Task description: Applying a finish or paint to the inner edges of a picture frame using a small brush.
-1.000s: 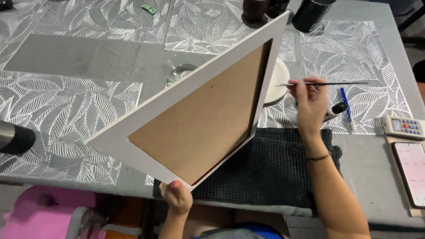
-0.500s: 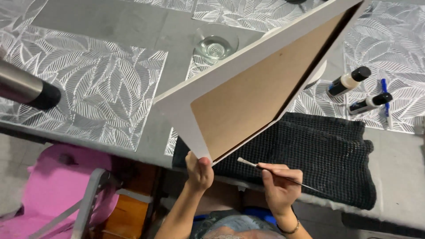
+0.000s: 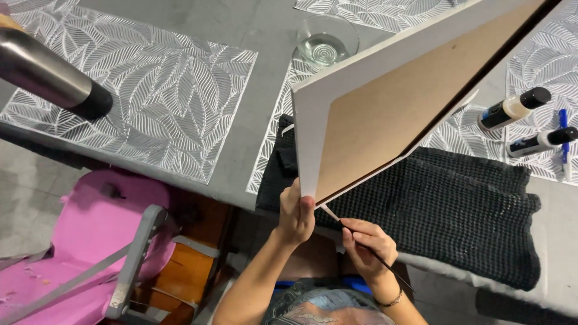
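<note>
Two hands are in view, the left hand [image 3: 296, 213] and the right hand [image 3: 368, 245]; one canvas board [image 3: 385, 114], white-edged with a brown back; one thin paintbrush [image 3: 367, 250]; one bracelet [image 3: 391, 300]; one clear glass bowl [image 3: 328, 41]; two small paint bottles with black caps, one [image 3: 512, 108] above the other [image 3: 539, 142]; one blue pen [image 3: 565, 141]; one black towel [image 3: 469, 210]; four leaf-patterned placemats at least partly visible, the fullest one [image 3: 150, 90] at the left; one dark metal cylinder [image 3: 51, 75]; one pink chair [image 3: 78, 241]; one grey worktop [image 3: 271, 90].
</note>
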